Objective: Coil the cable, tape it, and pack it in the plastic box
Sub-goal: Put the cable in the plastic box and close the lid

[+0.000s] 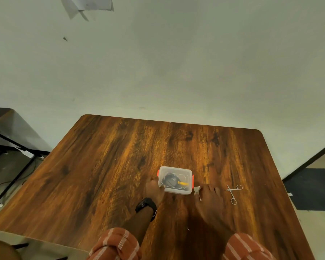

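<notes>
Nearest the lens, two striped sleeves fill the lower edge of the head view. Above them, the left hand, a black watch on its wrist, touches the lower-left corner of the plastic box; I cannot tell whether its fingers grip. The closed box, right of centre on the wooden table, holds the coiled dark cable with yellow tape. The right hand lies flat just right of it, fingers spread, beside scissors.
</notes>
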Demonstrator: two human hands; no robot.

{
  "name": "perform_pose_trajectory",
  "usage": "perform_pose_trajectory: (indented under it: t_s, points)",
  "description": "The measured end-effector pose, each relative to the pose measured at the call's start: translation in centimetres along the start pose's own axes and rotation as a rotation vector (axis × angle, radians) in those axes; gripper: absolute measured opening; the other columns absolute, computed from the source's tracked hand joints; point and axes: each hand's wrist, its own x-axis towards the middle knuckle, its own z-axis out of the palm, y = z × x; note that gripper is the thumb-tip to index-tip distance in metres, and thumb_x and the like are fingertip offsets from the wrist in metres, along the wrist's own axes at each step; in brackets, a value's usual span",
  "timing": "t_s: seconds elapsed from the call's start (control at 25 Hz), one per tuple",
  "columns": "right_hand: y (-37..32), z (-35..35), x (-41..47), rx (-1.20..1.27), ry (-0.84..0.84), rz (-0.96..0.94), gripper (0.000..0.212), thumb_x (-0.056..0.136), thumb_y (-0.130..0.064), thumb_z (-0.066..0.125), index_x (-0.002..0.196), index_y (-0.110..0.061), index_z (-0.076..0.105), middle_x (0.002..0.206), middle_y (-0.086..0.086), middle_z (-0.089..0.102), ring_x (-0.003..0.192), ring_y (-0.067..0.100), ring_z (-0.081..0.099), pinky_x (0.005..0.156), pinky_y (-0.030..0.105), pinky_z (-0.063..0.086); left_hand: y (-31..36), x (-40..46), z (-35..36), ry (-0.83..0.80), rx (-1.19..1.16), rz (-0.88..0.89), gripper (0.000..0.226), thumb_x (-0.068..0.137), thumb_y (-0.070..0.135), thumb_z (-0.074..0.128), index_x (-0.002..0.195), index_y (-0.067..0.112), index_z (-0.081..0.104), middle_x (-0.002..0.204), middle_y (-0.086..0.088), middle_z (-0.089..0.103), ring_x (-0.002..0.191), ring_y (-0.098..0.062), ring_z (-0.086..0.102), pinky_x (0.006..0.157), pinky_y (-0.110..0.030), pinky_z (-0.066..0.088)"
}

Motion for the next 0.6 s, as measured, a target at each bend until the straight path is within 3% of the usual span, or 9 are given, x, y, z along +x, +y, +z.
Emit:
perform_pose_trajectory:
  t_s: [0.12,0.2,0.28,0.36,0.44,0.52,0.6]
  points:
    - [4.0,1.4,-2.2,-0.224,-0.162,-0.05,0.064,0.09,-0.038,0.051,0.15,-0.029,0.031,0.157,0.002,0.037,0.144,0.03,0.033,0.116,0.049,0.03,-1.0,-0.6,-0.3,-0.021,-0.025,0.09,0.018,0.098,0.023,0.053,0.097,0.014,0.069,0.1,-0.002,0.071,0.096,-0.019,0.063,0.089,-0.032,0.05]
    - [5.4,2.0,-1.8,-0.196,-0.196,-0.054,0.071,0.088,-0.026,0.055,0.151,-0.037,0.023,0.158,0.001,0.036,0.145,0.029,0.032,0.117,0.05,0.031,-0.9,-1.1,-0.9,-0.042,-0.036,0.123,0.016,0.097,0.021,0.055,0.1,0.014,0.069,0.1,0.002,0.07,0.093,-0.014,0.062,0.083,-0.026,0.048]
    - [5.0,1.6,-0.8,-0.131,-0.078,-0.075,0.071,0.086,-0.027,0.061,0.145,-0.045,0.027,0.151,-0.002,0.046,0.137,0.024,0.042,0.111,0.046,0.042,-0.7,-1.7,-1.6,-0.052,-0.049,0.132,0.013,0.097,0.019,0.055,0.097,0.014,0.067,0.095,0.004,0.067,0.086,-0.008,0.058,0.075,-0.019,0.041]
    - [2.8,0.3,0.4,-0.097,0.056,-0.23,0.059,0.085,-0.032,0.064,0.141,-0.034,0.044,0.144,-0.003,0.053,0.129,0.023,0.049,0.104,0.044,0.048,-0.2,-2.3,-2.3,-0.053,-0.079,0.097,0.015,0.098,0.018,0.054,0.087,0.017,0.064,0.086,0.007,0.063,0.078,-0.007,0.055,0.069,-0.017,0.04]
    - [-1.3,-0.4,1.4,-0.091,0.094,-0.376,0.047,0.081,-0.025,0.071,0.126,-0.022,0.062,0.13,0.0,0.065,0.116,0.025,0.059,0.096,0.042,0.052,0.6,-3.2,-3.1,-0.082,-0.114,0.046,0.026,0.098,0.015,0.051,0.074,0.021,0.056,0.073,0.007,0.056,0.068,-0.008,0.051,0.063,-0.017,0.038]
    - [-5.1,-0.2,1.8,-0.077,0.055,-0.375,0.046,0.075,-0.016,0.077,0.12,-0.019,0.067,0.123,0.001,0.069,0.114,0.025,0.061,0.096,0.04,0.052,1.0,-4.0,-3.5,-0.101,-0.095,0.041,0.023,0.099,0.018,0.051,0.077,0.02,0.056,0.077,0.003,0.059,0.063,-0.003,0.046,0.058,-0.014,0.034]
    - [-7.4,1.0,2.0,-0.12,-0.075,-0.371,0.05,0.081,-0.015,0.072,0.129,-0.021,0.061,0.133,-0.001,0.063,0.125,0.023,0.053,0.105,0.04,0.044,0.9,-4.3,-3.7,-0.094,-0.031,0.109,0.014,0.099,0.022,0.051,0.093,0.016,0.063,0.092,-0.001,0.066,0.066,0.001,0.047,0.058,-0.011,0.034]
